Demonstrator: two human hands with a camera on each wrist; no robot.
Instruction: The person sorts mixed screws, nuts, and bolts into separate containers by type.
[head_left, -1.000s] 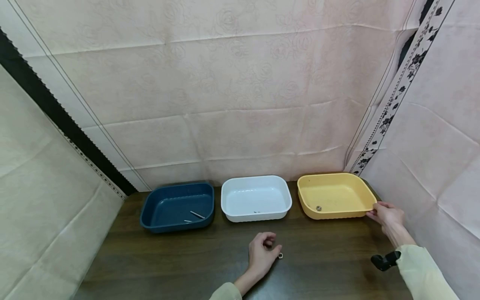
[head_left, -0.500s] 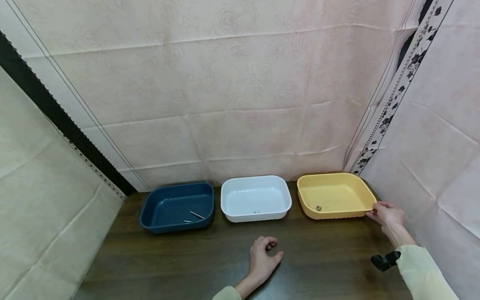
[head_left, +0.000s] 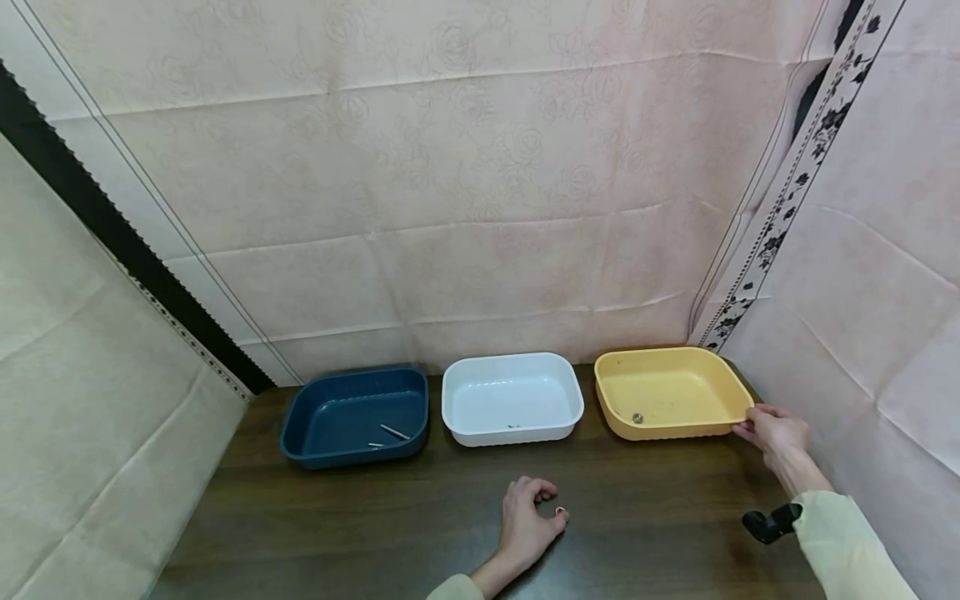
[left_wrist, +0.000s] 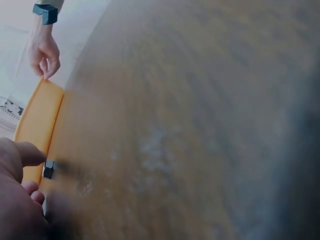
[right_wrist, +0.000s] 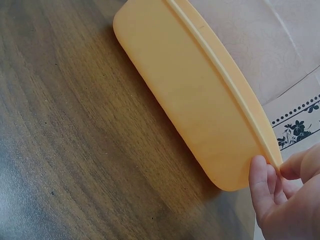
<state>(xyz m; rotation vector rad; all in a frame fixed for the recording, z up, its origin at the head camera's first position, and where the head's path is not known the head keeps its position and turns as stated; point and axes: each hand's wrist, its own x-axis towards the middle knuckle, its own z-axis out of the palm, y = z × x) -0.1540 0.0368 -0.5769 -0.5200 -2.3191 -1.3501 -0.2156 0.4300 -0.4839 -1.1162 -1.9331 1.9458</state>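
My left hand (head_left: 525,523) is low over the wooden table, thumb and fingers loosely curved with a gap between them. A small metal nut (head_left: 560,510) shows just past the thumb tip. The left wrist view has that nut (left_wrist: 48,169) close to the thumb; whether they touch, I cannot tell. At the right, my right hand (head_left: 777,436) pinches the near right corner rim of a yellow tray (head_left: 678,385). In the right wrist view, thumb and fingers (right_wrist: 258,182) grip the rim of this tray (right_wrist: 185,100). Another nut (head_left: 637,418) lies inside it.
A white tray (head_left: 513,433) stands mid-row, with tiny dark bits inside. To its left is a dark blue tray (head_left: 352,457) holding thin metal pins (head_left: 394,432). Pale cloth (head_left: 450,208) hangs behind the trays and along both sides of the table (head_left: 337,533).
My left hand has shifted slightly right and nearer to me. The nut was hidden half a second ago and shows again beyond the thumb. My right hand keeps its grip on the yellow tray.
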